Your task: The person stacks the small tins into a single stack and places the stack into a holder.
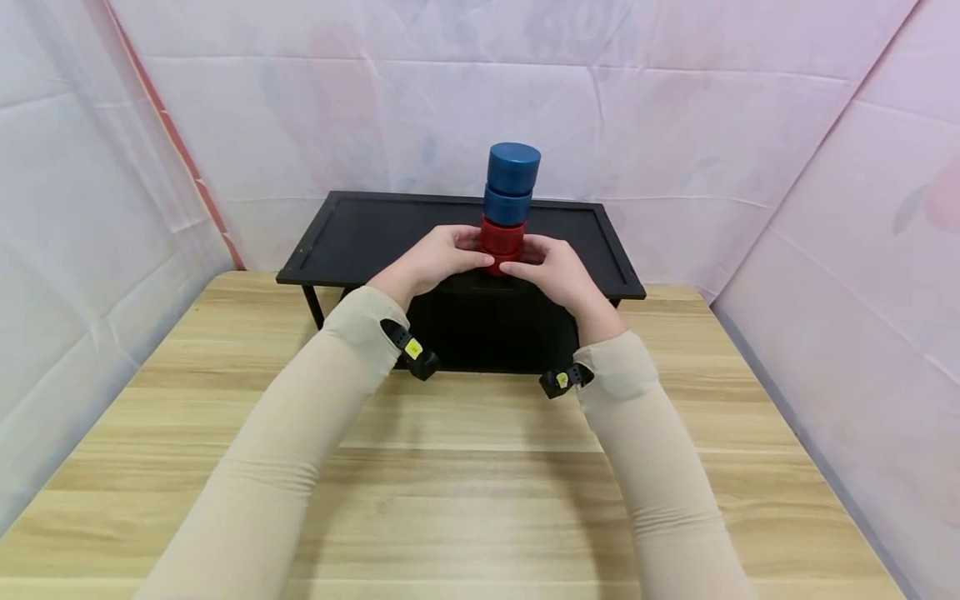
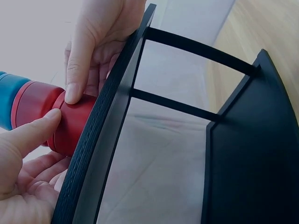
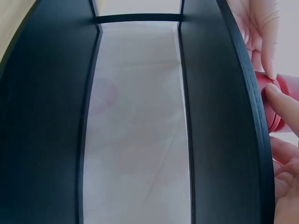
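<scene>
A red cylindrical container (image 1: 502, 237) with a seam around it stands near the front edge of a black rack's top shelf (image 1: 397, 229). Stacked upright on it is a blue cylindrical container (image 1: 513, 171), also with a seam. From the left, my left hand (image 1: 441, 257) grips the lower red part, thumb in front and fingers behind. My right hand (image 1: 558, 268) holds the same red container from the right. In the left wrist view both thumbs press near the seam of the red container (image 2: 77, 123), close over the shelf. Its far side is hidden by the fingers.
The rack's lower shelf (image 2: 257, 154) lies below, joined to the top by thin black posts (image 2: 201, 49). The rack stands at the back of a wooden table (image 1: 465, 483). Pale fabric walls (image 1: 847, 233) enclose the table on three sides.
</scene>
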Demonstrator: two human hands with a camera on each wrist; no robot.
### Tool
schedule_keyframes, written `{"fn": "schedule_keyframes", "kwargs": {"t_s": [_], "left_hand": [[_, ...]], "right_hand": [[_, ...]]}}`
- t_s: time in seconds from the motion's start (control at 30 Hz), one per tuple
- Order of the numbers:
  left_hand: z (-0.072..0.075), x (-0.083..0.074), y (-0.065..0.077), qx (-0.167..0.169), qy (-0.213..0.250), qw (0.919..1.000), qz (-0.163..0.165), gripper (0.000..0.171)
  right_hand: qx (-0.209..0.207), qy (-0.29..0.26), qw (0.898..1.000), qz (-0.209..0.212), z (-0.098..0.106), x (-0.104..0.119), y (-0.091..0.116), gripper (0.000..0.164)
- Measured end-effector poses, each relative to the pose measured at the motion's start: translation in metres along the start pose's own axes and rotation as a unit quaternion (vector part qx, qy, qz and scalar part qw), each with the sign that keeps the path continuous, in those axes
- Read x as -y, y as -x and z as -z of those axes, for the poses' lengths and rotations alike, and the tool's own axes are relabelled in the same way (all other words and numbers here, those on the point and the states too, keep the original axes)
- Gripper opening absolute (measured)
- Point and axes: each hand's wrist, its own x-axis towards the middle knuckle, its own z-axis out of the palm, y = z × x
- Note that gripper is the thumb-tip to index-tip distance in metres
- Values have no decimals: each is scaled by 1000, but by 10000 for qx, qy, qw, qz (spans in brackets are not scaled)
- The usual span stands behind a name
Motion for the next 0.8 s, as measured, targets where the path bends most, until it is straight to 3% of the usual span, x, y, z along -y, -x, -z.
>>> {"fn": "schedule_keyframes", "kwargs": {"t_s": [0.1, 0.33, 0.4, 0.63, 0.73, 0.8], "left_hand": [[0, -1, -1, -12, -24, 10000, 45, 55], [0, -7, -7, 288, 733, 9966, 231, 59], [1, -8, -8, 346, 667, 9967, 302, 60], [6, -10, 0, 159, -542, 9979, 308, 60], [7, -10, 7, 103, -1321, 9912, 66, 61], [7, -9, 12, 34, -1926, 9812, -106, 62]], "right_hand": [[-12, 66, 10000, -9, 1, 0, -1, 55], [48, 390, 9992, 18, 6, -1, -3, 55], [103, 515, 9986, 19, 7, -1, -3, 55], [223, 884, 9958, -28, 13, 0, 2, 61], [243, 1213, 9923, -95, 18, 1, 8, 69], [289, 1547, 9874, -133, 21, 1, 12, 75]]}}
